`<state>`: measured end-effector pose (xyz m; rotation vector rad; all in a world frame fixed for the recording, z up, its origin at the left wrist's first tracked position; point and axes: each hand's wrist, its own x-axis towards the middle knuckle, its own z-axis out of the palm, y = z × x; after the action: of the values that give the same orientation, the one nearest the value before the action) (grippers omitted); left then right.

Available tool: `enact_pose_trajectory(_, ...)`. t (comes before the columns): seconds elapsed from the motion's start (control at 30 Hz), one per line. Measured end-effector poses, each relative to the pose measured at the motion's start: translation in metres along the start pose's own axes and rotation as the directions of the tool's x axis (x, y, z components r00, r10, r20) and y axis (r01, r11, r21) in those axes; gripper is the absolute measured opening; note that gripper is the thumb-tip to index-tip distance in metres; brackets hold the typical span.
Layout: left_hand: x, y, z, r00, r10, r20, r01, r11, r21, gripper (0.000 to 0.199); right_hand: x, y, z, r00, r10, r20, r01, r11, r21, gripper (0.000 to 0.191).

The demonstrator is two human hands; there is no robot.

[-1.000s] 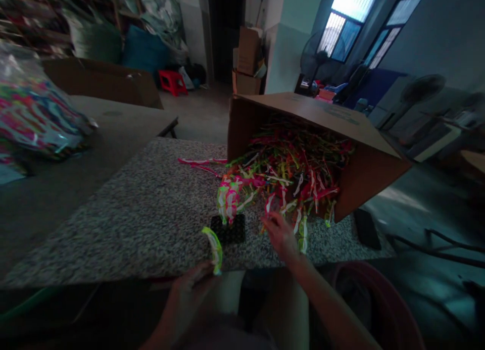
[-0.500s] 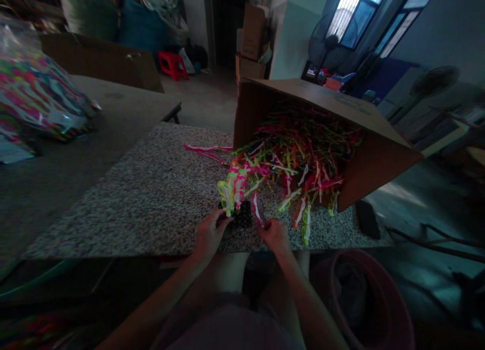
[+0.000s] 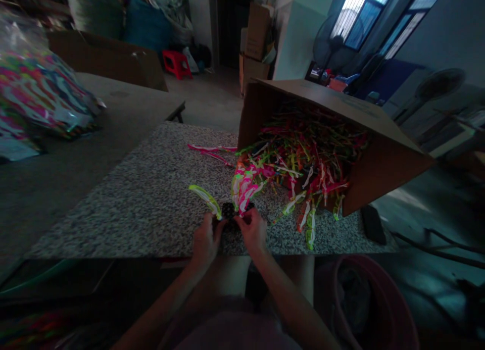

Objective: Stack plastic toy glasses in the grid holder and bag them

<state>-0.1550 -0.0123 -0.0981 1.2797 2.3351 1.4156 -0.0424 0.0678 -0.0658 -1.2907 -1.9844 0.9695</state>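
My left hand (image 3: pixel 205 239) is closed in a pinch at the lower end of a thin yellow-green and white plastic piece (image 3: pixel 206 199), which slants up to the left. Fingers of my right hand (image 3: pixel 254 232) are pinched at the foot of a pink and white plastic piece (image 3: pixel 248 192). Between the hands lies a small black block (image 3: pixel 228 210) with a dotted, perforated-looking top, partly hidden by fingers. More pink and green pieces cluster behind it. An open cardboard box (image 3: pixel 394 173) on its side spills a tangled pile of similar bright pieces (image 3: pixel 303 148) onto the speckled tabletop (image 3: pixel 144 198).
Pink strips (image 3: pixel 212 149) lie left of the box. A dark flat phone-like object (image 3: pixel 373 225) rests at the table's right end. Below stands a pink bucket (image 3: pixel 397 299). Clear bags of colourful pieces (image 3: pixel 49 92) sit on the left table; a red stool (image 3: pixel 177 63) stands behind.
My right hand has moved left, beside the black block, with the pink piece. My left hand has drawn the yellow-green piece leftward, away from the cluster. The view has shifted slightly.
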Motion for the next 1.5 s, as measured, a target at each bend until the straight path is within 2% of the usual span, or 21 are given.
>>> enact_pose_trajectory(0.13,-0.001,-0.002,0.004,0.999,-0.011,-0.041,0.011,1.0,0.009,0.035,0.003,-0.005,0.007,1.0,-0.008,0.016,0.011,0.975,-0.222,0.018)
enact_pose_trajectory(0.23,-0.001,-0.006,0.005,0.997,0.032,-0.07,-0.036,0.998,-0.058,0.034,0.006,-0.009,0.01,0.999,-0.029,0.041,0.038,0.973,-0.226,0.02)
enact_pose_trajectory(0.3,-0.004,-0.007,0.001,0.988,0.086,-0.128,-0.097,0.992,-0.081,0.032,0.004,-0.008,0.006,0.997,-0.034,0.064,0.042,0.989,-0.139,0.019)
enact_pose_trajectory(0.37,-0.011,-0.004,-0.004,0.968,0.19,-0.163,-0.201,0.978,-0.052,0.029,-0.005,-0.004,-0.004,0.998,-0.031,0.054,0.031,0.999,0.012,0.023)
enact_pose_trajectory(0.47,-0.024,0.005,-0.01,0.91,0.402,-0.103,-0.404,0.915,0.001,0.022,-0.025,0.006,-0.021,0.991,-0.096,0.093,0.07,0.965,0.254,0.042)
enact_pose_trajectory(0.5,-0.028,0.008,-0.01,0.885,0.459,-0.074,-0.46,0.888,0.004,0.022,-0.031,0.009,-0.025,0.984,-0.124,0.127,0.082,0.951,0.297,0.042)
enact_pose_trajectory(0.57,-0.03,0.014,-0.008,0.854,0.52,-0.029,-0.52,0.854,-0.016,0.023,-0.035,0.015,-0.032,0.974,-0.145,0.173,0.084,0.944,0.318,0.031)
enact_pose_trajectory(0.63,-0.027,0.015,-0.005,0.862,0.507,0.009,-0.506,0.862,-0.021,0.024,-0.029,0.019,-0.036,0.99,-0.089,0.113,0.052,0.952,0.3,0.025)
enact_pose_trajectory(0.7,-0.019,0.01,-0.004,0.898,0.439,0.024,-0.44,0.898,0.029,0.034,-0.015,0.019,-0.037,1.0,-0.02,0.011,0.015,0.949,0.315,0.025)
enact_pose_trajectory(0.77,-0.01,0.004,-0.003,0.922,0.386,0.036,-0.388,0.916,0.106,0.043,0.001,0.016,-0.037,0.999,0.023,-0.025,-0.014,0.948,0.318,0.026)
enact_pose_trajectory(0.83,-0.005,-0.002,-0.003,0.923,0.376,0.081,-0.384,0.912,0.144,0.041,0.013,0.011,-0.035,1.0,0.022,0.014,-0.025,0.97,0.242,0.026)
enact_pose_trajectory(0.93,-0.002,-0.006,0.001,0.912,0.38,0.155,-0.399,0.909,0.122,0.033,0.022,0.002,-0.032,0.998,0.019,0.067,-0.02,0.999,0.025,0.019)
enact_pose_trajectory(1.03,0.001,-0.01,0.005,0.925,0.339,0.174,-0.359,0.928,0.097,0.033,0.025,-0.003,-0.028,0.995,0.004,0.1,0.009,0.992,-0.128,0.02)
enact_pose_trajectory(1.17,0.004,-0.013,0.002,0.933,0.297,0.204,-0.324,0.939,0.112,0.033,0.03,-0.007,-0.019,0.977,-0.059,0.206,0.088,0.987,-0.134,0.022)
enact_pose_trajectory(1.23,0.002,-0.006,-0.001,0.938,0.309,0.156,-0.331,0.932,0.148,0.031,0.029,-0.004,-0.019,0.971,-0.095,0.219,0.112,0.991,-0.067,0.022)
enact_pose_trajectory(1.3,-0.005,0.01,-0.001,0.929,0.371,-0.007,-0.361,0.908,0.21,0.028,0.024,0.006,-0.033,0.978,-0.115,0.172,0.111,0.993,0.032,0.029)
enact_pose_trajectory(1.33,-0.009,0.02,0.002,0.905,0.417,-0.082,-0.391,0.893,0.224,0.025,0.021,0.014,-0.046,0.987,-0.115,0.114,0.108,0.992,0.063,0.033)
enact_pose_trajectory(1.37,-0.012,0.032,0.009,0.877,0.466,-0.113,-0.437,0.874,0.214,0.023,0.018,0.024,-0.064,0.994,-0.105,0.03,0.103,0.993,0.061,0.036)
enact_pose_trajectory(1.4,-0.014,0.044,0.018,0.856,0.509,-0.088,-0.49,0.854,0.177,0.022,0.016,0.037,-0.086,0.994,-0.087,-0.072,0.089,0.996,0.018,0.037)
enact_pose_trajectory(1.43,-0.014,0.056,0.031,0.841,0.54,-0.016,-0.535,0.836,0.121,0.024,0.015,0.05,-0.11,0.981,-0.067,-0.185,0.054,0.996,-0.077,0.031)
enact_pose_trajectory(1.5,-0.006,0.078,0.064,0.833,0.52,0.188,-0.535,0.844,0.04,0.033,0.018,0.076,-0.157,0.938,-0.035,-0.345,-0.085,0.941,-0.326,0.018)
